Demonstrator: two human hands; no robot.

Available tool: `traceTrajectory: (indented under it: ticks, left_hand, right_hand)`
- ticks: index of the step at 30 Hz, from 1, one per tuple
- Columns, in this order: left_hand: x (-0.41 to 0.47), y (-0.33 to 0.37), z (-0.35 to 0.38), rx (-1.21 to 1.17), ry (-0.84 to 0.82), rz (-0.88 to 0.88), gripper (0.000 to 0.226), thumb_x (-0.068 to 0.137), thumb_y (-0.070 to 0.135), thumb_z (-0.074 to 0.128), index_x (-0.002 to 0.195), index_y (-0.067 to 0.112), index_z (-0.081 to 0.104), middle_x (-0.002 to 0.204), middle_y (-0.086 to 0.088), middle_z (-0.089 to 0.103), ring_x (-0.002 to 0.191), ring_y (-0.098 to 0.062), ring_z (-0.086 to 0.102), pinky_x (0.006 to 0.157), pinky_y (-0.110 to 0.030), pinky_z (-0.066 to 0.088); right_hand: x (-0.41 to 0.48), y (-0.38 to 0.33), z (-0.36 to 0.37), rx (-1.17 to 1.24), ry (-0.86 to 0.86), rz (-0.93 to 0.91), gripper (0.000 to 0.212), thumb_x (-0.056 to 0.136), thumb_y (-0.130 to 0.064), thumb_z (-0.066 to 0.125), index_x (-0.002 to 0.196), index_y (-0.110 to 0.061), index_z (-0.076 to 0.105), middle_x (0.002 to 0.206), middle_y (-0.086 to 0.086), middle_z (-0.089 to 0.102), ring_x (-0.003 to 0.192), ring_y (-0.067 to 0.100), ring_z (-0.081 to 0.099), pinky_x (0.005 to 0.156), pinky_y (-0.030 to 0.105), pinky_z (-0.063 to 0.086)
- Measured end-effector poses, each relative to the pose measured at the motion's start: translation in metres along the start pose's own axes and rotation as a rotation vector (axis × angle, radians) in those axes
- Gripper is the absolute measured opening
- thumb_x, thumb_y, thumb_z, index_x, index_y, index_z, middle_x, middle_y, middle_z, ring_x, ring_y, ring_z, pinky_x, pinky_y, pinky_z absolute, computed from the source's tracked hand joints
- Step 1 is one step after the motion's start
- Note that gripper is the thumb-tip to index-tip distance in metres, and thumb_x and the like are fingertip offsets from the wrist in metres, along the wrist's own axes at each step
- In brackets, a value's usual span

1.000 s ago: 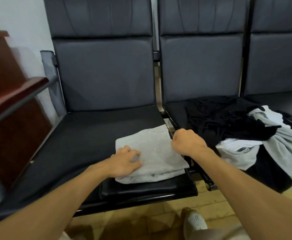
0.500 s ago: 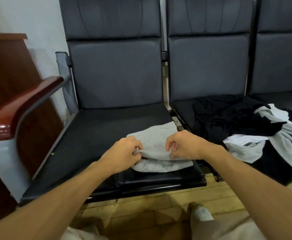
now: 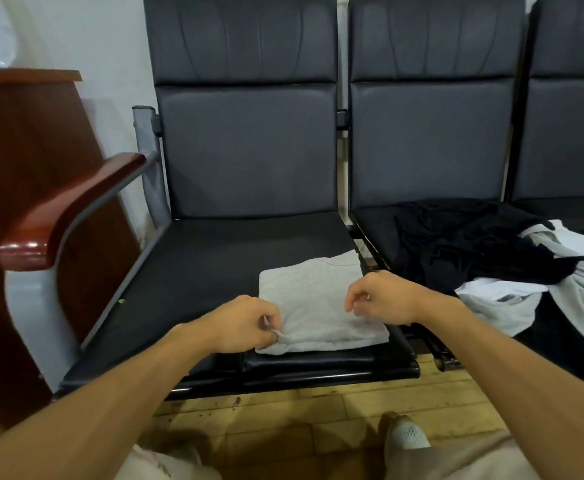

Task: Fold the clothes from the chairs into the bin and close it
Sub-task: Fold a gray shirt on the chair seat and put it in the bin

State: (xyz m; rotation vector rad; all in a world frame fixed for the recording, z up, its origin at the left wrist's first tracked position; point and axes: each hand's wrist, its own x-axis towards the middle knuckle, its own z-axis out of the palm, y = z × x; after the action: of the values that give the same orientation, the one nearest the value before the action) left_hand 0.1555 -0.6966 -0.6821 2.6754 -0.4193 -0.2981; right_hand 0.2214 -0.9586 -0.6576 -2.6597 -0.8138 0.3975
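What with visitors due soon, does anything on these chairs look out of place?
Yes: the loose clothes pile lies crumpled across the middle seat, partly hanging over its front edge. The folded grey garment on the left seat looks neat.

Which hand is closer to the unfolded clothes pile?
Right. The right hand is just left of the pile; the left hand pinches the grey garment, farther away.

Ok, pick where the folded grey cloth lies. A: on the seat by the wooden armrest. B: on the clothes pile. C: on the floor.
A: the folded grey cloth lies flat on the front of the seat beside the wooden armrest, apart from the clothes pile on the next seat.
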Motion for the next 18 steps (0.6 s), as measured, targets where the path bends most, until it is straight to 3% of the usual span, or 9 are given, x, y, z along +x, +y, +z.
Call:
traceTrajectory:
  ticks: [6, 9, 11, 15, 18]
  left_hand:
    - [-0.019, 0.005, -0.010, 0.090, -0.142, -0.102, 0.011, 0.086, 0.035, 0.062, 0.085, 0.029, 0.071, 0.087, 0.015, 0.068, 0.083, -0.007, 0.062, 0.080, -0.030, 0.054]
    - [-0.028, -0.003, -0.011, -0.010, -0.132, -0.191, 0.028, 0.084, 0.040, 0.052, 0.077, 0.018, 0.070, 0.078, 0.002, 0.071, 0.074, -0.022, 0.063, 0.075, -0.036, 0.054]
    - [-0.027, -0.014, -0.012, 0.049, -0.041, -0.277, 0.022, 0.091, 0.034, 0.050, 0.084, 0.022, 0.067, 0.077, 0.004, 0.069, 0.075, -0.016, 0.064, 0.078, -0.038, 0.055]
    - [-0.011, -0.036, -0.012, 0.064, 0.118, -0.531, 0.022, 0.099, 0.036, 0.042, 0.104, 0.020, 0.056, 0.096, 0.000, 0.062, 0.087, -0.018, 0.061, 0.083, -0.040, 0.053]
    - [-0.001, -0.040, -0.007, 0.117, 0.039, -0.701, 0.057, 0.100, 0.055, 0.025, 0.133, 0.012, 0.043, 0.132, -0.010, 0.051, 0.117, -0.027, 0.053, 0.101, -0.044, 0.042]
  right_hand:
    - [0.010, 0.002, -0.003, 0.284, -0.022, 0.140, 0.014, 0.096, -0.011, 0.054, 0.100, -0.008, 0.067, 0.092, 0.007, 0.070, 0.069, 0.017, 0.071, 0.064, 0.025, 0.058]
    - [0.019, 0.011, 0.000, 0.214, 0.074, 0.198, 0.012, 0.094, -0.014, 0.057, 0.093, -0.014, 0.069, 0.087, 0.002, 0.070, 0.068, 0.014, 0.068, 0.053, 0.019, 0.051]
    - [0.027, 0.014, 0.005, 0.142, 0.116, 0.241, 0.013, 0.092, -0.018, 0.060, 0.085, -0.017, 0.070, 0.085, 0.000, 0.071, 0.067, 0.013, 0.065, 0.056, 0.019, 0.049]
    - [0.049, 0.005, 0.013, 0.072, 0.081, 0.298, 0.019, 0.090, -0.032, 0.064, 0.077, -0.018, 0.070, 0.089, 0.002, 0.070, 0.085, 0.016, 0.064, 0.083, 0.032, 0.053]
    - [0.061, -0.007, 0.014, 0.008, -0.062, 0.340, 0.030, 0.087, -0.040, 0.063, 0.075, -0.013, 0.065, 0.085, 0.002, 0.064, 0.081, 0.018, 0.061, 0.076, 0.030, 0.051]
